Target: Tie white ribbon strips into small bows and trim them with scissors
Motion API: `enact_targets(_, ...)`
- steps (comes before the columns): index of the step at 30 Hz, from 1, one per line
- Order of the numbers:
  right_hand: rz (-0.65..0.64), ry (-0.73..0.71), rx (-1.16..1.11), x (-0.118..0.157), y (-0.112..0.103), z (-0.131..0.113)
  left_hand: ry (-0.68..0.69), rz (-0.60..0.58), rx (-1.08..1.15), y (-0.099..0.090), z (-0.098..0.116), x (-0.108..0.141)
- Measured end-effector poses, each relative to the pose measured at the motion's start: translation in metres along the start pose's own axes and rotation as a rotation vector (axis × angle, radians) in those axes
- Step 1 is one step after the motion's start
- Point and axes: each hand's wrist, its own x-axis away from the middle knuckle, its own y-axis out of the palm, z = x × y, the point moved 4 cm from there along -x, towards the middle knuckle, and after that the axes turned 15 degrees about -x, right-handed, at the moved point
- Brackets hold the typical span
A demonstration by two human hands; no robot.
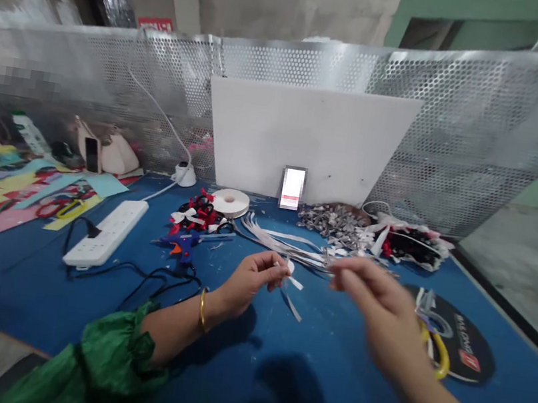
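My left hand, with a gold bangle at the wrist, is closed in a pinch on a small ribbon bow. White and grey tails hang below its fingertips. My right hand is to the right of the bow, apart from it and blurred by motion. Its fingers look curled together; what is between them, if anything, I cannot make out. Just behind the right fingertips lie long pale ribbon strips. A heap of small grey ribbon pieces sits farther back.
A blue glue gun, red and black bows and a white tape roll lie left of centre. Farther left is a white power strip with cords. Yellow-handled scissors rest on a black pad. A white board stands behind.
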Motion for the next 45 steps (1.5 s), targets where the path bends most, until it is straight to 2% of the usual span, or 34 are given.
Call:
enact_targets(4, -0.160, 0.452, -0.198, 0.007, 0.026, 0.064, 0.020, -0.056, -0.036, 0.003, -0.007, 0.000)
enact_targets(5, -0.190, 0.496, -0.261, 0.011, 0.033, 0.073, 0.003, -0.062, -0.037, 0.004, -0.011, 0.001)
enact_targets(8, -0.219, 0.511, -0.293, 0.020, 0.045, 0.085, -0.075, -0.069, -0.026, 0.006, -0.025, 0.004)
enact_targets(13, -0.227, 0.507, -0.180, 0.028, 0.041, 0.088, -0.165, -0.089, 0.018, 0.010, -0.036, 0.008)
enact_targets(15, -0.261, 0.450, -0.092, 0.030, 0.040, 0.087, -0.200, -0.073, 0.040, 0.011, -0.039, 0.009)
enact_targets(21, -0.431, 0.035, 0.189, 0.031, 0.043, 0.073, -0.317, -0.046, 0.140, 0.017, -0.046, 0.014)
enact_targets(27, -0.520, -0.138, 0.288, 0.034, 0.047, 0.071, -0.385, -0.061, 0.161, 0.020, -0.050, 0.018)
enact_targets(30, -0.522, -0.179, 0.372, 0.037, 0.047, 0.072, -0.362, -0.054, 0.128, 0.017, -0.047, 0.015)
enact_targets(33, -0.406, -0.038, 0.312, 0.033, 0.040, 0.076, -0.268, -0.078, 0.037, 0.013, -0.039, 0.010)
enact_targets(36, -0.190, 0.256, 0.048, 0.026, 0.029, 0.084, -0.181, -0.115, -0.087, 0.009, -0.033, 0.007)
enact_targets(38, -0.090, 0.435, -0.142, 0.023, 0.025, 0.090, -0.112, -0.136, -0.217, 0.008, -0.031, 0.006)
enact_targets(41, -0.052, 0.575, -0.330, 0.021, 0.026, 0.096, -0.007, -0.181, -0.413, 0.009, -0.030, 0.007)
enact_targets(45, -0.045, 0.706, -0.403, 0.023, 0.028, 0.099, 0.005, -0.228, -0.514, 0.010, -0.034, 0.008)
